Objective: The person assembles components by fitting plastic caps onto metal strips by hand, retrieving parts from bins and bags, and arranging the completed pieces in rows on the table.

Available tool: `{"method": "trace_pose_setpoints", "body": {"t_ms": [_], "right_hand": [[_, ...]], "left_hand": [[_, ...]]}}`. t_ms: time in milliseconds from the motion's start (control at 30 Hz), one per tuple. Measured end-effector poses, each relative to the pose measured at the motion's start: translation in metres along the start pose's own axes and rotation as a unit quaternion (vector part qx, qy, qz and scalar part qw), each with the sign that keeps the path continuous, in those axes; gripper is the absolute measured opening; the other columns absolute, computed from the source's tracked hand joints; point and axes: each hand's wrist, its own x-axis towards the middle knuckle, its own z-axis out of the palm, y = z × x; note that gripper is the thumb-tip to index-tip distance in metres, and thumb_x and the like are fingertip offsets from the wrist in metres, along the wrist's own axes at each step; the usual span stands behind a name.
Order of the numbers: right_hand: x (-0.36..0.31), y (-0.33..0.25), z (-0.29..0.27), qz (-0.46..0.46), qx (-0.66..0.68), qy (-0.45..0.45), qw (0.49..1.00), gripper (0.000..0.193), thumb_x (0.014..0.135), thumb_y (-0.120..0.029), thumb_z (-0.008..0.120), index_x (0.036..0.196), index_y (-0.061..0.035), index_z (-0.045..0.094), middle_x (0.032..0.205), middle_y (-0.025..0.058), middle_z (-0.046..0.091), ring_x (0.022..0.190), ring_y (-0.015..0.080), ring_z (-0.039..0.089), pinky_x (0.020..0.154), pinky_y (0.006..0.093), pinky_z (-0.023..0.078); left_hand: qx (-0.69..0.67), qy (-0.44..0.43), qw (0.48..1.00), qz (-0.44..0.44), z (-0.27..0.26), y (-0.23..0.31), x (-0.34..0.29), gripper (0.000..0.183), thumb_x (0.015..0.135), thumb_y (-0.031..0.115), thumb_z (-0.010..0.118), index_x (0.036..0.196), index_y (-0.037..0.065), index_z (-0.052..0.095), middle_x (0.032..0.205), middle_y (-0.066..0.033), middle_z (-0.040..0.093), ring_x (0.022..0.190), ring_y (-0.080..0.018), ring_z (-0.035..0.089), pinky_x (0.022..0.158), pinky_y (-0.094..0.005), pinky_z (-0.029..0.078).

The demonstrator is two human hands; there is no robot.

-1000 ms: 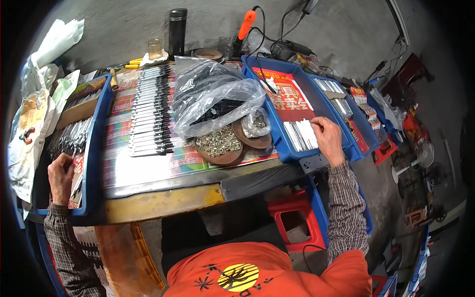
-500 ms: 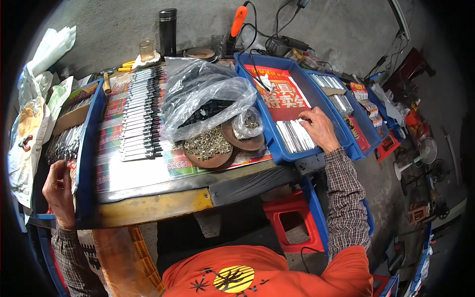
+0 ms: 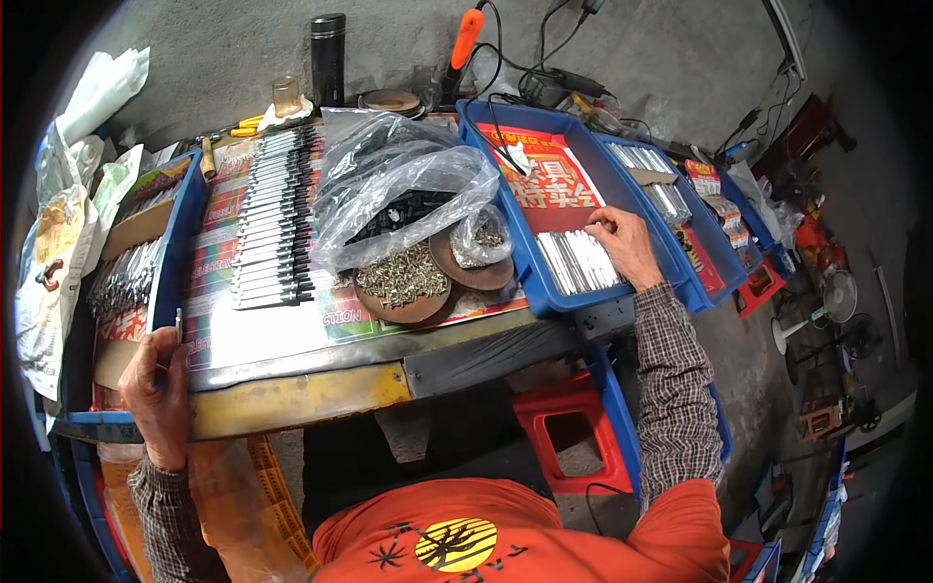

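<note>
At the left blue tray (image 3: 181, 243), my left hand (image 3: 158, 394) is closed in a pinch. A thin metal rod (image 3: 179, 325) sticks up from its fingertips. Inside that tray lie many slim silver rods (image 3: 126, 277), beyond the hand. My right hand (image 3: 627, 245) reaches into the middle blue tray (image 3: 544, 291), fingers pinched at the far end of a row of silver-white tubes (image 3: 575, 264). Its fingertips hide what they grip, if anything. Between the hands, a long row of assembled silver and black pieces (image 3: 272, 223) lies on the table mat.
A clear plastic bag (image 3: 398, 175) of black parts lies mid-table, behind a round dish of small metal parts (image 3: 403, 277). Another blue tray (image 3: 719, 243) stands farther right. A black flask (image 3: 328, 60) is by the wall. Below the table's metal edge (image 3: 301, 396) sits a red stool (image 3: 530, 418).
My left hand has moved right and toward me, out of the left tray, with the thin rod now showing in its fingers. My right hand has shifted slightly at the row of tubes.
</note>
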Motion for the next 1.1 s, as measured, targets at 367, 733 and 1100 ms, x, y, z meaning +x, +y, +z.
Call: {"method": "trace_pose_setpoints", "body": {"t_ms": [367,733,1100], "right_hand": [[-0.034,-0.011,-0.005,0.026,-0.026,0.043,0.998,0.022,0.074,-0.016,0.071,0.08,0.004,0.066,0.061,0.0091,0.057,0.056,0.0182,0.055,0.057,0.0326,0.043],[-0.106,-0.119,-0.007,-0.117,0.086,0.12,0.982,0.011,0.083,-0.004,0.065,0.083,0.0065,0.062,0.073,0.0105,0.056,0.065,0.0187,0.055,0.059,0.0306,0.042],[-0.178,-0.189,0.043,-0.052,0.333,-0.24,0.91,0.017,0.095,-0.005,0.05,0.092,0.0074,0.061,0.076,0.0065,0.059,0.06,0.0103,0.061,0.053,0.0212,0.051]], "left_hand": [[-0.2,-0.084,0.969,-0.117,-0.007,0.035,-0.021,0.008,0.084,-0.006,0.062,0.092,-0.002,0.061,0.071,-0.0006,0.057,0.064,-0.006,0.054,0.058,-0.0209,0.044],[-0.373,-0.15,0.893,-0.202,0.001,0.097,-0.046,0.01,0.085,-0.005,0.061,0.095,-0.003,0.062,0.074,-0.0043,0.063,0.06,-0.0068,0.058,0.05,-0.0187,0.045],[-0.574,-0.245,0.733,-0.271,0.025,0.122,-0.081,0.011,0.092,0.006,0.061,0.1,-0.001,0.062,0.077,-0.0034,0.066,0.061,-0.0044,0.059,0.049,-0.017,0.046]]}}
